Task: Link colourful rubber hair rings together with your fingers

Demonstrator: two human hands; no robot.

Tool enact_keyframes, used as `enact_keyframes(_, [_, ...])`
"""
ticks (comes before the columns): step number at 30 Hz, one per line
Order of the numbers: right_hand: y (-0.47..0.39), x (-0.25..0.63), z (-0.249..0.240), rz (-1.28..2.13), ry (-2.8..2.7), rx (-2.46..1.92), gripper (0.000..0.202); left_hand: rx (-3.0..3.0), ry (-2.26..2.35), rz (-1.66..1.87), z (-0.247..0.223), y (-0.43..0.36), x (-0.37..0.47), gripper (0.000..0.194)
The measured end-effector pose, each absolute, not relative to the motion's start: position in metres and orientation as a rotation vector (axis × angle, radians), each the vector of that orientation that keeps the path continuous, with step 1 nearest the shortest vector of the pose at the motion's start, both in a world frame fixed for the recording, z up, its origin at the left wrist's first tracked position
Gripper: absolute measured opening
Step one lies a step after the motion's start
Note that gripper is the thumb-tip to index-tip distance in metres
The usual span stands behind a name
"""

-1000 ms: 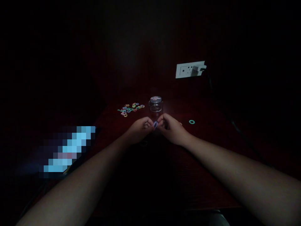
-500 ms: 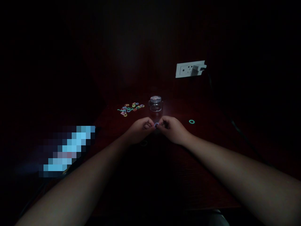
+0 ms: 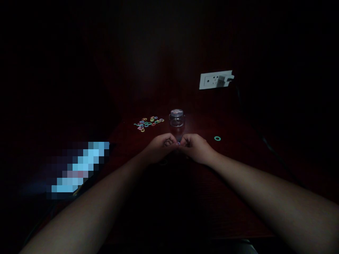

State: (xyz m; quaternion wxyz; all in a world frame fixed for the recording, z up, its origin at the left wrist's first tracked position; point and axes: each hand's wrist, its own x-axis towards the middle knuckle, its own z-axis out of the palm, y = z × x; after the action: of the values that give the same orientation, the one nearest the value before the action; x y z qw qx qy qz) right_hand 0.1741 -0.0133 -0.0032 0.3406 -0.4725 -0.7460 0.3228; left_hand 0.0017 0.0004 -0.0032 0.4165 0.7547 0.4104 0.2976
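The work looked midway: one lilac band (image 3: pixel 178 143) was in hand, while a loose pile (image 3: pixel 148 123) lay untouched at far left and a green band (image 3: pixel 217 138) lay apart at right. The left hand (image 3: pixel 163 145) and right hand (image 3: pixel 195 145) pinched the lilac band between meeting fingertips, which mostly hid it, just on the near side of the lidded jar (image 3: pixel 177 121).
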Motion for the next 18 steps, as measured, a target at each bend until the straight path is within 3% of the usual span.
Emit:
enact_keyframes(9, [-0.0104, 0.1750, -0.0073, 0.631, -1.987, -1.216, 0.014, 1.878, 1.036, 0.815, -0.0018, 0.0022, 0.0033, 0.020])
enact_keyframes(18, [-0.0098, 0.1742, -0.0086, 0.708, -1.962, -1.103, 0.009, 1.875, 1.030, 0.762, -0.0056, 0.0029, 0.0017, 0.019])
